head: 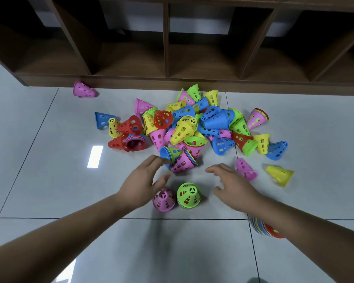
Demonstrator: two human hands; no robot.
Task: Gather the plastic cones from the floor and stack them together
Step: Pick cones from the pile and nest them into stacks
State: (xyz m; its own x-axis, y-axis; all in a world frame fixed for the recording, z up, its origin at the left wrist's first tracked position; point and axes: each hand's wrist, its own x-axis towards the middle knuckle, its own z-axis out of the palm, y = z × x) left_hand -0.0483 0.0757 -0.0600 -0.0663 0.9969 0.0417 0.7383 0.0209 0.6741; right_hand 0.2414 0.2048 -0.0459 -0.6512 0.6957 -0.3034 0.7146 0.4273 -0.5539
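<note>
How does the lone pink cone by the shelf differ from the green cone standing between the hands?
The lone pink cone lies on its side; the green cone stands upright, narrow end up. The lone pink cone sits apart by the shelf; the green cone stands between the left hand and right hand, beside a second pink cone. Both are perforated plastic.

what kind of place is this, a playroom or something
Likely an indoor playroom or classroom, though that is a guess: a glossy tiled floor, a low wooden cubby shelf along the far side, and a heap of bright perforated plastic cones spilled before it.
</note>
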